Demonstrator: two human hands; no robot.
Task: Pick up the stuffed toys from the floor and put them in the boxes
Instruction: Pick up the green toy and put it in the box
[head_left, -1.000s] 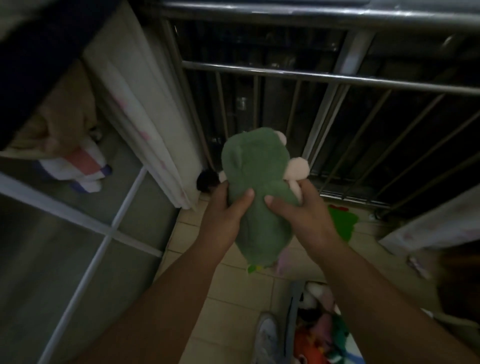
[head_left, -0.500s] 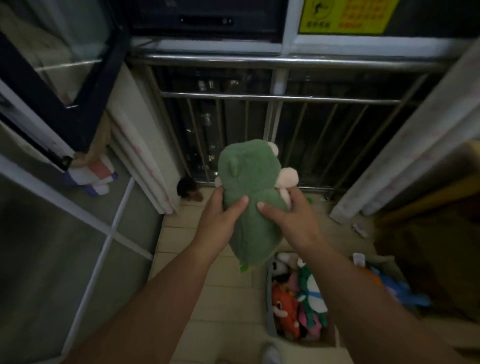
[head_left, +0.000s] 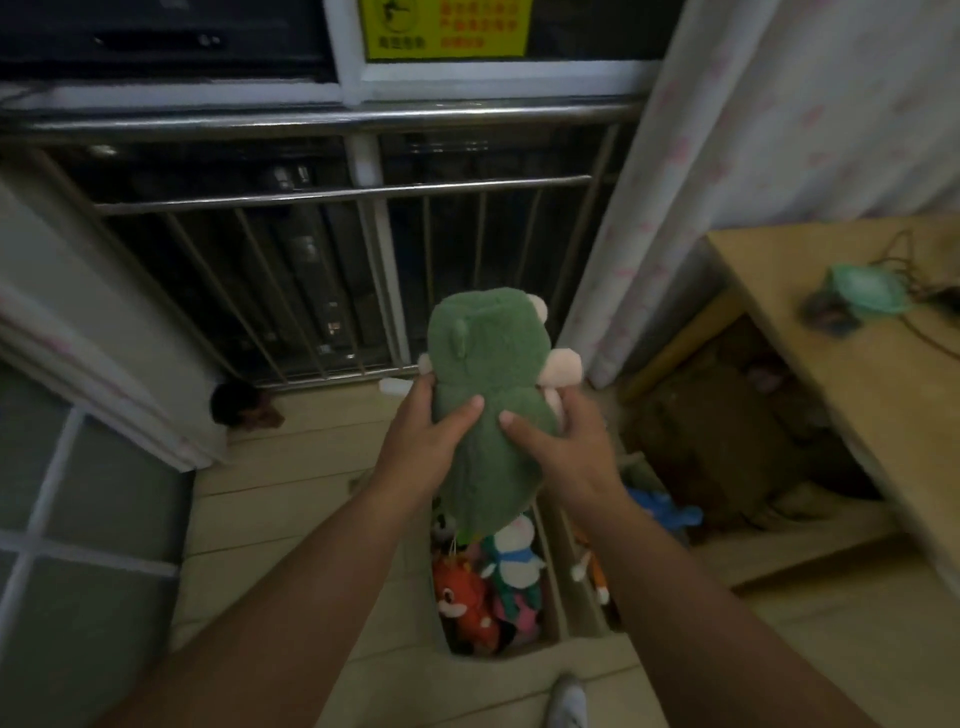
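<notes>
a: we see the green stuffed toy (head_left: 488, 395) first, held upright in the air in front of the metal railing (head_left: 332, 195), its back toward us and pale pink ears or paws poking out at its sides.

b: and both hands are on it. we have the left hand (head_left: 423, 447) wrapped round its left flank with the thumb pressed across the back, and the right hand (head_left: 566, 452) clasping the right flank, thumb likewise on the green fabric.

a: so the toy is gripped from both sides, off the floor, with its lower end hanging over the box (head_left: 550, 571) below.

b: that box sits on the tiled floor (head_left: 291, 493) and already holds toys: we can make out an orange plush (head_left: 465, 597) and a white plush with a blue scarf (head_left: 511, 551).

a: just to the right of it we see a second box (head_left: 584, 592), with a blue plush (head_left: 662, 512) at its far end.

b: further out, a small dark toy (head_left: 241, 408) lies on the floor by the railing's foot, well apart from the boxes.

a: a pale curtain (head_left: 753, 130) hangs on the right, beside a wooden table (head_left: 852, 364) with a teal object and cables on top; what it is we cannot tell.

b: a yellow sign (head_left: 447, 26) is fixed above the railing.
</notes>
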